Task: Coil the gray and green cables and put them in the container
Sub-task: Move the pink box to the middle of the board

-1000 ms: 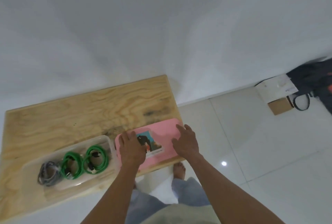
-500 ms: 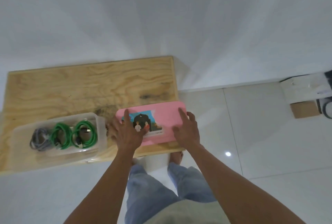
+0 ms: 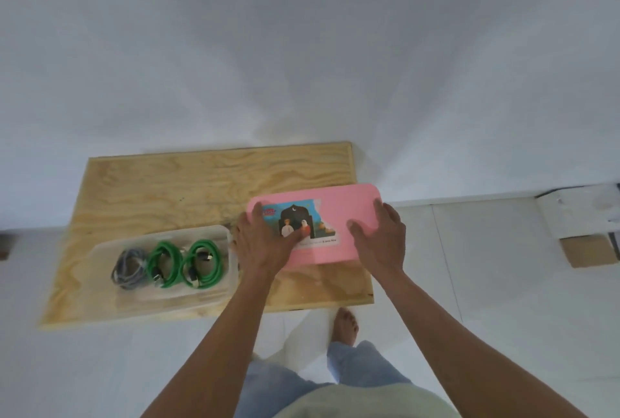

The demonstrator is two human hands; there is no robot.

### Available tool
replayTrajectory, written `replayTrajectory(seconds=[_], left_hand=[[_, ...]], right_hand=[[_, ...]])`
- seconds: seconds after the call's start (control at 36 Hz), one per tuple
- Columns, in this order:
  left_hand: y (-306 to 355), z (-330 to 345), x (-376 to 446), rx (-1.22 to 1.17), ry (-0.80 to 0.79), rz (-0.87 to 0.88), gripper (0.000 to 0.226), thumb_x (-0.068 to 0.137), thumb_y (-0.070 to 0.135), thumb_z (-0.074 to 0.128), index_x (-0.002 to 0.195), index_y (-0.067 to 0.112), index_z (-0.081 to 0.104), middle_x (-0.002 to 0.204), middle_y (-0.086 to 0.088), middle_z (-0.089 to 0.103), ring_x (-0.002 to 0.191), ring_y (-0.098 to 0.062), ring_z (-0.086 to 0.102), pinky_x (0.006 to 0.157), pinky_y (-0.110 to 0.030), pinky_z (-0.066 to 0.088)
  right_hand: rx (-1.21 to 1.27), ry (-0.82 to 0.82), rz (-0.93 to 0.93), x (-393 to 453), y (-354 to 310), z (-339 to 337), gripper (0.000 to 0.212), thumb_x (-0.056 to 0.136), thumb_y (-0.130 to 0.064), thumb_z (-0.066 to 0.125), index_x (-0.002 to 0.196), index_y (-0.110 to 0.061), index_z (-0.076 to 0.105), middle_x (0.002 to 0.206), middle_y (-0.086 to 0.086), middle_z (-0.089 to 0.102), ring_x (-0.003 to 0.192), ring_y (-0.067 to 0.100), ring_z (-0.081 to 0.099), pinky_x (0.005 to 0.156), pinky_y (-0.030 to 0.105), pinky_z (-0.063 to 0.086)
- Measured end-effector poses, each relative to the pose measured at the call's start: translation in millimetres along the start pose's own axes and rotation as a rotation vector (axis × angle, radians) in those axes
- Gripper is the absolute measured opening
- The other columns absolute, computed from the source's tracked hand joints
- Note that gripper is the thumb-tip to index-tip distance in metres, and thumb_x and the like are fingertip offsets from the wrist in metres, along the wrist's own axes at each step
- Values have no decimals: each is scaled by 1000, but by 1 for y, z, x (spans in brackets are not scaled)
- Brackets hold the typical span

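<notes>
A plywood table (image 3: 188,196) carries a clear plastic container (image 3: 174,297) near its front edge, left of centre; inside the container lie three coiled cables in a row, the gray cable (image 3: 129,268) at the left end, a green cable (image 3: 164,263) in the middle just beside it, and a second green cable (image 3: 203,263) at the right end, close to the container's right wall; the coils look to touch one another, though motion blur makes the gray one hard to read; to the right of the container, toward the table's right edge, a pink lid (image 3: 342,216) lies flat with a colourful printed label (image 3: 302,224) on its left half, its far right corner reaching the table's right edge; the left hand (image 3: 261,240) rests on the lid's left end, fingers spread and fairly straight over the label and the lid's left rim, its little-finger side just beside the container's right wall; the right hand (image 3: 379,236) lies on the lid's right end, fingers relaxed and slightly bent, thumb pointing inward across the pink surface; neither hand curls round the lid; below the table's front edge a bare foot (image 3: 345,325) stands on the white tiled floor (image 3: 503,300); a cardboard box (image 3: 588,251) sits by the wall at far right.
</notes>
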State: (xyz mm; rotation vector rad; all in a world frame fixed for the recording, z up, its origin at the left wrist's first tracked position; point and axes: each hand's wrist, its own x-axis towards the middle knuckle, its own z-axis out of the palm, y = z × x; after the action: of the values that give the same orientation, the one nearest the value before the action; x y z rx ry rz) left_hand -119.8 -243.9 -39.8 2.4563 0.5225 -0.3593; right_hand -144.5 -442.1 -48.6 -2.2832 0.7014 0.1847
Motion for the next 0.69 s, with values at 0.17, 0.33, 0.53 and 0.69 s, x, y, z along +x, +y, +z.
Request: replayTrajectory(seconds=[0.17, 0.33, 0.53, 0.69], left_hand=[[-26, -72, 10, -62, 110, 110, 98, 62, 65, 82, 142, 28, 39, 151, -8, 33, 138, -34, 33, 107, -53, 32], [-107, -155, 29, -107, 148, 149, 92, 64, 61, 83, 137, 26, 42, 136, -8, 39, 126, -36, 42, 100, -49, 46], [-204, -203, 43, -102, 76, 82, 100, 51, 74, 76, 135, 32, 42, 144, -11, 38, 130, -38, 42, 103, -54, 47], [-248, -198, 38, -105, -32, 64, 103, 55, 63, 82, 142, 34, 36, 152, -14, 29, 134, -40, 39, 107, -54, 44]], right_hand=[[93, 59, -63, -26, -63, 24, 74, 87, -38, 69, 149, -12, 38, 153, 6, 33, 139, 27, 35, 109, 37, 36], [156, 34, -139, -81, -136, 87, 80, 85, -36, 72, 150, -8, 35, 151, 9, 36, 136, 28, 41, 109, 36, 38], [123, -29, -160, -145, -173, 157, 81, 84, -35, 73, 149, -7, 34, 151, 7, 35, 137, 26, 40, 110, 32, 35], [22, -22, -131, -179, -168, 185, 83, 86, -38, 71, 153, -14, 29, 159, 5, 26, 145, 26, 26, 114, 38, 31]])
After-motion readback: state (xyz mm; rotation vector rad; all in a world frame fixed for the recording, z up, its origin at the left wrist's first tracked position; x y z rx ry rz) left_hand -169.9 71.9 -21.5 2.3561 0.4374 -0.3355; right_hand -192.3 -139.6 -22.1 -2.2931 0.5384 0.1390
